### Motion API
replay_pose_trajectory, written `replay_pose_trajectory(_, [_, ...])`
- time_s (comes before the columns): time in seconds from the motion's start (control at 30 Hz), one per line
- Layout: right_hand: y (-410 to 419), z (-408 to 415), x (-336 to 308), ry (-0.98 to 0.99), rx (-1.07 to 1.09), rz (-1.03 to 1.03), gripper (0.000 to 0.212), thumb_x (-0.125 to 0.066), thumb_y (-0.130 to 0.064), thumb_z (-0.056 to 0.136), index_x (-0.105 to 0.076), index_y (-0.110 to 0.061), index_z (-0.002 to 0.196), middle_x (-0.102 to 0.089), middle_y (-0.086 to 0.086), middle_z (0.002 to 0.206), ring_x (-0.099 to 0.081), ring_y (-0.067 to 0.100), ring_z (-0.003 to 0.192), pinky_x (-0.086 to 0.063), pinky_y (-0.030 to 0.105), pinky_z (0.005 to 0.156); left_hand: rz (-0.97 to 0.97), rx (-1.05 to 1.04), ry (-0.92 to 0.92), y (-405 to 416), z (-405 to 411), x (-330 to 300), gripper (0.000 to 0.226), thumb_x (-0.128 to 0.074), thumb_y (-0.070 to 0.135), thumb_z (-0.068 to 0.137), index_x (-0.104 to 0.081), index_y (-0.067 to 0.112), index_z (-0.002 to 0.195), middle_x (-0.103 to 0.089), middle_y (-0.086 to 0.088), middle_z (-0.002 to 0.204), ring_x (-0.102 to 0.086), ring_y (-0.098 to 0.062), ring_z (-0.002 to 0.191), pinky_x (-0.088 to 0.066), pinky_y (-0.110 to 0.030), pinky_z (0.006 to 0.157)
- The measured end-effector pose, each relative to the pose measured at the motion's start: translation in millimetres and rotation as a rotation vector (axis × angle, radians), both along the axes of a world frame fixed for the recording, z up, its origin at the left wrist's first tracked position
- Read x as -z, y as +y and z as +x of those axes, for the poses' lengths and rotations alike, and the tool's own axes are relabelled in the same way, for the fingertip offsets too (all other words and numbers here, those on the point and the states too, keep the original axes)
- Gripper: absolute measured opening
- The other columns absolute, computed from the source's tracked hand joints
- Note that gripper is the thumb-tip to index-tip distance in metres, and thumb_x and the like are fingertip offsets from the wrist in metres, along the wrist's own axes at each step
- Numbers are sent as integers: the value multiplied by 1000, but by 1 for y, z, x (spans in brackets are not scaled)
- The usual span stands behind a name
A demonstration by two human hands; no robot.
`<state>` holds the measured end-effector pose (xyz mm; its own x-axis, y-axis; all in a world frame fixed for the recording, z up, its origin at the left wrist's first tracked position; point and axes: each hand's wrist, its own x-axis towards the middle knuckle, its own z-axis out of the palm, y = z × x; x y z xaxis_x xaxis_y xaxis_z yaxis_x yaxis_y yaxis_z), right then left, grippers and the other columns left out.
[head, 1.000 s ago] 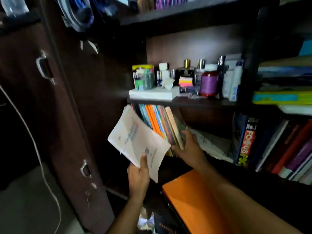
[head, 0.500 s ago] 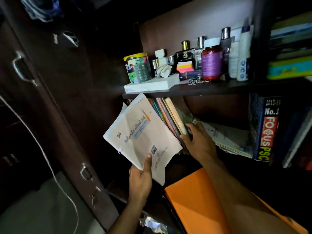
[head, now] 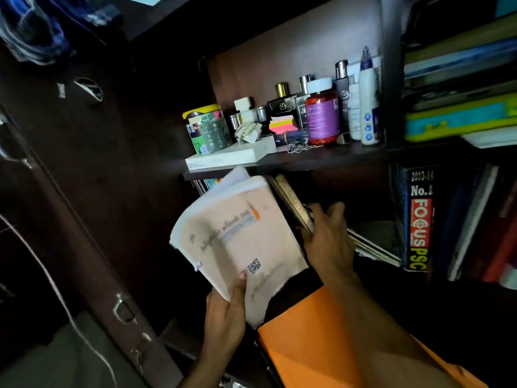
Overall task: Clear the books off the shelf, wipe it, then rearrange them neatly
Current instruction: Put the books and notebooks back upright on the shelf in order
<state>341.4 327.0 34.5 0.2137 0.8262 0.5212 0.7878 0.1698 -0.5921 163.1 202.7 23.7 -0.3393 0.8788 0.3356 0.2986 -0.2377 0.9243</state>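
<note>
Your left hand [head: 223, 312] pinches the pale booklet [head: 237, 242] — keep it clear. Your right hand [head: 324, 233] curls round the leaning books [head: 291, 203] on the lower shelf [head: 372, 233] — draw them out together, spines supported.

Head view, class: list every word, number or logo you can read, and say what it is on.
"2013-14", "No.1", "FOCUS", "PSC": spine of the thick dark book.
Pale booklet in the left hand: QR code; print too blurred.
Purple-labelled jar, white bottle: too small.
</note>
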Motion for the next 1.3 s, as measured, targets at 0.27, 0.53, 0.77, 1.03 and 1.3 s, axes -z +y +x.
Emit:
replay_pose_trajectory(0.27, [1,4,-4,21,30,26,43,-64,-34,94,-45,-24,132,-40,10,127,-58,33,107,-49,40,68,-128,26,29,4,-11,-12,13,-62,33,98,-59,41,109,-73,20,96,-69,4,92,-52,-11,68])
replay_pose_trajectory(0.53, [-1,5,-10,48,47,1,45,-64,-24,91,-42,-21,130,-41,12,128,-59,36,110,-45,40,69,-368,218,-96,1,-15,-29,27,-69,23,96,-68,12,120,-78,-6,108,-75,-26,99,-56,-50,96])
replay_pose_trajectory(0.77, [-4,5,-9,55,26,8,41,-59,-29,96,-39,-23,131,-40,10,131,-57,33,110,-42,38,71,-195,-26,-175,31,57,-32,20,-57,25,104,-57,29,124,-73,1,110,-72,-22,99,-60,-47,89])
replay_pose_trajectory(1.03, [-4,8,-11,42,14,-54,46,-61,-32,92,-40,-21,131,-36,12,134,-56,39,114,-33,39,70,-119,-106,111,74,115,-20,64,-43,32,108,-10,28,163,-50,-14,150,-50,-35,135,-41,-34,106])
replay_pose_trajectory(1.3, [-4,7,-10,23,31,-51,51,-64,-32,91,-36,-21,132,-36,14,136,-56,39,114,-37,41,70,-120,58,150,87,97,-17,53,-52,53,98,-48,30,146,-68,4,128,-63,-19,120,-53,-39,99])
